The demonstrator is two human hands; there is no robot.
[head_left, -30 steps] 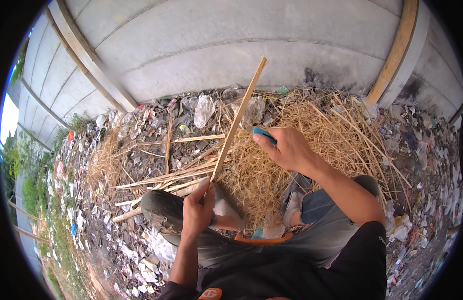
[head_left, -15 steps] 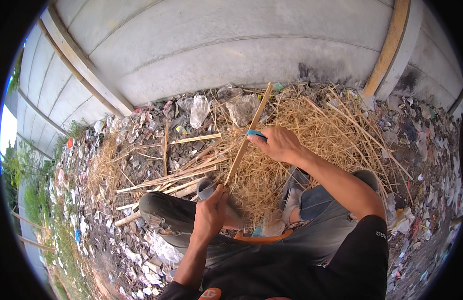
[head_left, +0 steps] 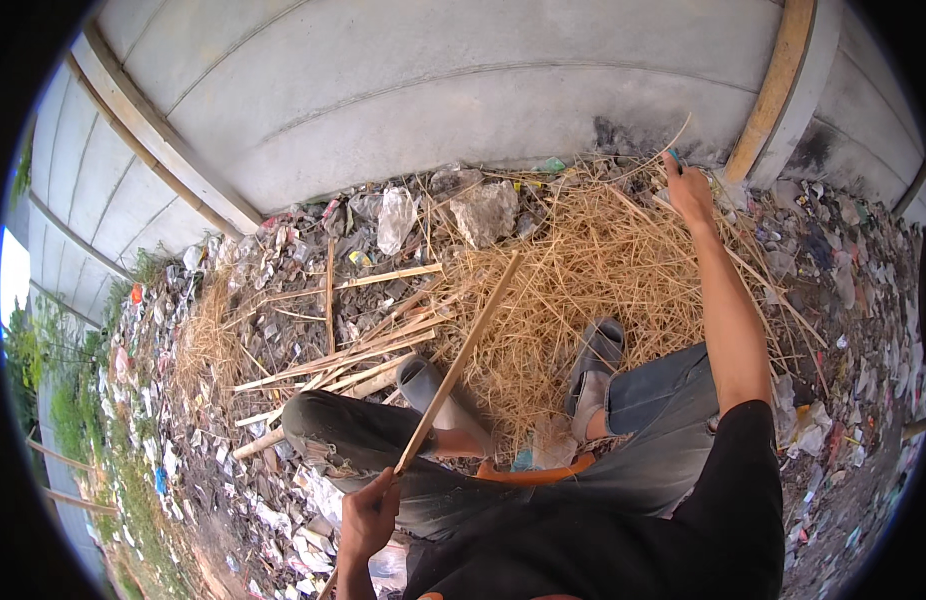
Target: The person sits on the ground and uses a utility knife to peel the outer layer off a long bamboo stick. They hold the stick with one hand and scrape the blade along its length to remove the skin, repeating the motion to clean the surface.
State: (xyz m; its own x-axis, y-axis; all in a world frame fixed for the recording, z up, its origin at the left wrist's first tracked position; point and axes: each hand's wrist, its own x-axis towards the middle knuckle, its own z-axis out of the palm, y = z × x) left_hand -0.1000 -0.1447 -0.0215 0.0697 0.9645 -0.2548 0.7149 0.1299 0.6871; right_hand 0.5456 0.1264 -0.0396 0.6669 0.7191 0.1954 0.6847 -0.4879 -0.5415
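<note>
My left hand (head_left: pixel 368 515) grips the lower end of a flat bamboo strip (head_left: pixel 463 355), low in the picture near my left knee. The strip slants up and away to the right over my left shoe. Far to the right, my stretched right arm holds a blue-handled knife (head_left: pixel 674 157) beside the wall; my right hand (head_left: pixel 691 195) is closed round it, and its blade cannot be made out. A thin curled bamboo shaving (head_left: pixel 680 132) rises next to the knife. Beneath lies a heap of straw-coloured shavings (head_left: pixel 623 260).
Several split bamboo strips (head_left: pixel 353 355) lie on the littered ground to the left. A pale rock (head_left: pixel 485 212) and a clear plastic bag (head_left: pixel 396 220) sit near the grey concrete wall (head_left: pixel 433 90). Under me is an orange seat edge (head_left: pixel 543 474).
My right hand has swung away from the strip, far up and right with the knife. My left hand has drawn the strip down and toward me.
</note>
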